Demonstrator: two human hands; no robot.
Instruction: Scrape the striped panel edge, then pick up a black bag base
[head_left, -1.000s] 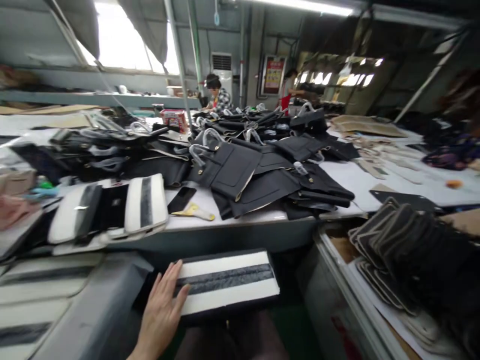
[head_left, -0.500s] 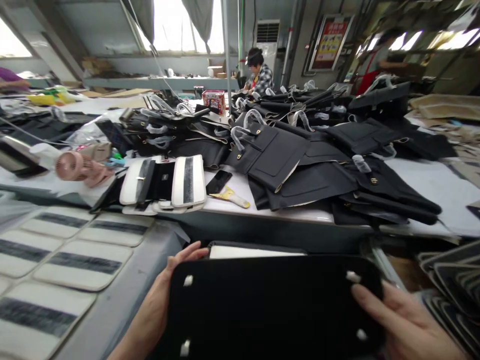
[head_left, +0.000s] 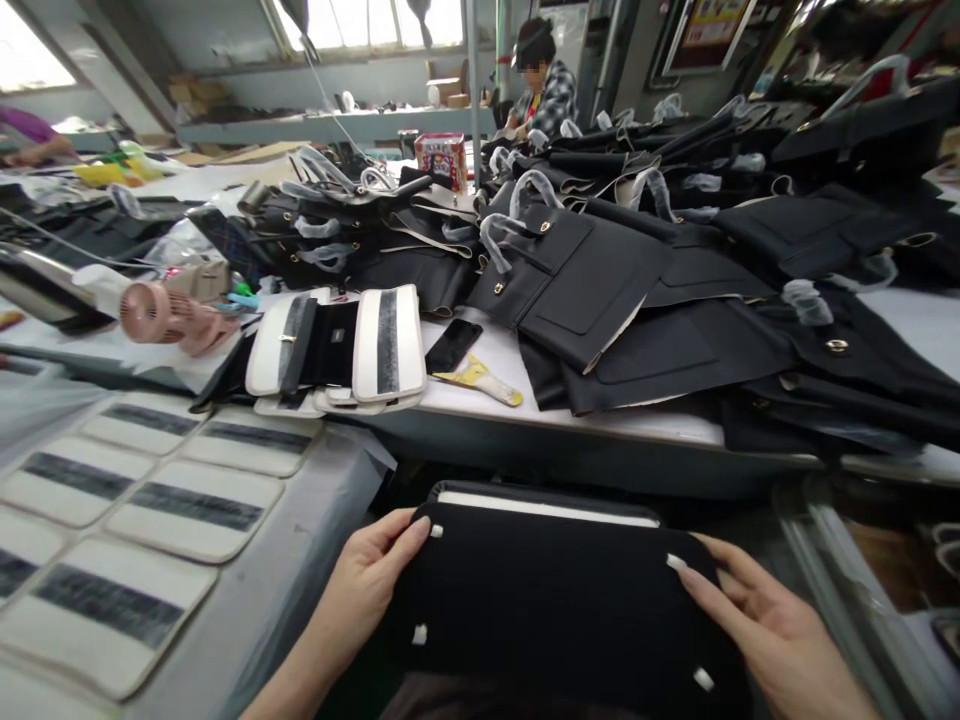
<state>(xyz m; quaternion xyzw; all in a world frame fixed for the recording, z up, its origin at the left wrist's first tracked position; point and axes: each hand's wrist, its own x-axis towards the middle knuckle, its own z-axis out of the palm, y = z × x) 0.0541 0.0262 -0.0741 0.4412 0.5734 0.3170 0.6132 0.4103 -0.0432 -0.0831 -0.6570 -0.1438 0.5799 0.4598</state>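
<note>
A black rounded panel [head_left: 555,610] with small white tabs near its corners is held low in front of me. My left hand [head_left: 382,560] grips its upper left corner, thumb on the face beside a tab. On the upper right, my right hand [head_left: 757,610] pinches the edge, its thumb at another tab. Behind the panel's top edge shows a second piece, a white panel with a dark rim [head_left: 547,503]; most of it is hidden. Off to the left lie several white panels with dark stripes [head_left: 195,505] on a grey table [head_left: 277,560].
Black handbags [head_left: 592,290] pile up on the white table ahead. Nearer are striped white pieces [head_left: 388,345], a phone [head_left: 453,346], a yellow-and-white tool [head_left: 484,380] and a pink fan [head_left: 169,318]. A person [head_left: 547,85] sits beyond. A metal-edged rack [head_left: 847,590] stands at right.
My left thumb has come over onto the panel's face at the upper left tab. The panel sits slightly more tilted, and the view has turned downward and a little left.
</note>
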